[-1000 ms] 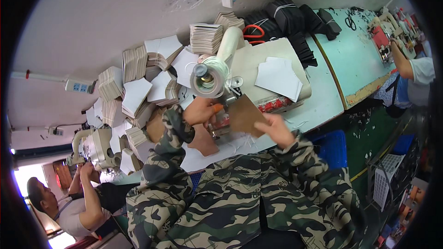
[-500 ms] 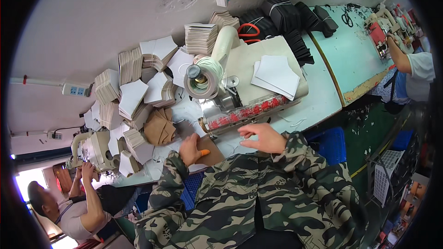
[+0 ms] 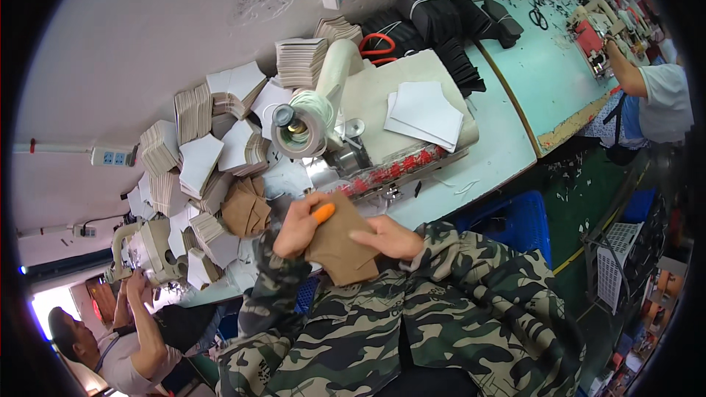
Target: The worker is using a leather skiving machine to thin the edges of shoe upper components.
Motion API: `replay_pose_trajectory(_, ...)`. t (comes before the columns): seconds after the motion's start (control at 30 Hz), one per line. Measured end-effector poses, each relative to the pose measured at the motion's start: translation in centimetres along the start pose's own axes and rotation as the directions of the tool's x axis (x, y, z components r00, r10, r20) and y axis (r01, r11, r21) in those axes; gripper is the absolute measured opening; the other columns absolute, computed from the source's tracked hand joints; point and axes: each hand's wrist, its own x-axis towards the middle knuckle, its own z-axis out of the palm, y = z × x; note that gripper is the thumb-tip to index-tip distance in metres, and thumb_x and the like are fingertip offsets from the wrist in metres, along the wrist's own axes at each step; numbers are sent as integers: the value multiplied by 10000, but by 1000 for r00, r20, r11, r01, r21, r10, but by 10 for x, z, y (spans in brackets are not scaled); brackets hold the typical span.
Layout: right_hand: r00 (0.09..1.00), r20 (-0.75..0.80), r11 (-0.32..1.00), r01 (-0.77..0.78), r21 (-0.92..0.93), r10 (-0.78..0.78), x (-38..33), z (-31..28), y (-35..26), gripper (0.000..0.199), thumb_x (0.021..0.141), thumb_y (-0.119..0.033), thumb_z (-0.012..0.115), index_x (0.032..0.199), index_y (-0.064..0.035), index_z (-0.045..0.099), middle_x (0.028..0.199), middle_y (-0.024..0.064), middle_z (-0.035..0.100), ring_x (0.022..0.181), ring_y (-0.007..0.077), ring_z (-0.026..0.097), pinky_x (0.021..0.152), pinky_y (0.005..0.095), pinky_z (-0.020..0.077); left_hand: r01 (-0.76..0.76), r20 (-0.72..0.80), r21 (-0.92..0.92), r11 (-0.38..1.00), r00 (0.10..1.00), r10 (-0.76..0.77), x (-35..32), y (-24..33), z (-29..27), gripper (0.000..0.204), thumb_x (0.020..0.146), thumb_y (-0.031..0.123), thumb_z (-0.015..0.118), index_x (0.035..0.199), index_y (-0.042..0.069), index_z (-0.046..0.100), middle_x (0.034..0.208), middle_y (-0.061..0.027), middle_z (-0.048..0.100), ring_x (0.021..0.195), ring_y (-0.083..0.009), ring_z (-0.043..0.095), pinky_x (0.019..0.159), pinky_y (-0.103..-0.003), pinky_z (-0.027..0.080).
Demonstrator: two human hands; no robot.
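Between my hands is a brown shaped piece of sheet material (image 3: pixel 340 239), possibly several layers, lifted in front of my body and tilted. My left hand (image 3: pixel 298 226) grips its upper left edge; an orange cover sits on one finger. My right hand (image 3: pixel 393 238) closes on the right edge, thumb lying on top. Just beyond stands a cream bench machine (image 3: pixel 344 77) with a metal roller and a red-marked front edge. White cut pieces (image 3: pixel 425 114) lie on its flat top. Left of it, a loose pile of brown pieces (image 3: pixel 246 207) rests on the table.
Stacks of white and beige pieces (image 3: pixel 220 158) crowd the table's left side. Black bundles (image 3: pixel 430 15) lie behind the machine. A blue crate (image 3: pixel 526 224) stands below the table at right. Co-workers work at machines at far left (image 3: pixel 143 345) and far right (image 3: pixel 662 103).
My left hand has raised the brown piece from the table edge toward my body. My right hand, previously free with fingers apart, has moved left and taken hold of it. The view has shifted slightly.
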Motion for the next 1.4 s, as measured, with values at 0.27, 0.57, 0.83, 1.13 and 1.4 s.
replay_pose_trajectory(0.27, 965, -205, 986, -150, 71, 162, 6, -33, -11, 232, 922, -238, 624, 989, -17, 639, 758, 28, 654, 614, 97, 633, 510, 209, 466, 12, 79, 440, 898, 996, -52, 46, 20, -30, 246, 875, 193, 637, 959, -36, 662, 741, -75, 649, 695, -103, 559, 629, -286, 466)
replay_pose_trajectory(0.57, 969, -220, 983, -75, 170, 112, -10, -67, -20, 289, 904, -202, 645, 1139, -35, 629, 968, 46, 678, 884, 135, 651, 716, 306, 535, -145, 202, 551, 822, 979, 36, 76, 35, -27, 317, 931, 261, 556, 958, -39, 656, 774, -151, 647, 696, -209, 605, 675, -347, 475)
replay_pose_trajectory(0.83, 637, -112, -43, -222, -974, -763, -31, -94, -102, 426, 711, -222, 713, 1100, -77, 621, 1065, 91, 619, 961, 258, 562, 836, 425, 408, -296, 297, 425, 855, 938, 177, 16, 9, 14, 225, 913, 227, 591, 896, 6, 631, 788, -106, 621, 729, -202, 578, 686, -317, 464)
replay_pose_trajectory(1.13, 965, -167, 964, 167, -206, -203, 19, -30, -32, 313, 867, -117, 655, 1135, 35, 605, 950, 127, 679, 801, 177, 645, 733, 298, 511, -231, 219, 208, 951, 958, 185, 26, 15, 1, 173, 946, 156, 567, 909, -5, 618, 801, 22, 556, 777, -51, 461, 679, -231, 409)
replay_pose_trajectory(1.4, 982, -186, 986, 8, -168, -40, 19, -41, -43, 208, 903, -129, 635, 1020, 43, 650, 923, 85, 677, 797, 119, 636, 686, 252, 504, -157, 244, 196, 968, 964, 107, 35, 25, -13, 202, 938, 177, 557, 965, -11, 628, 805, -63, 619, 772, -124, 551, 711, -288, 457)
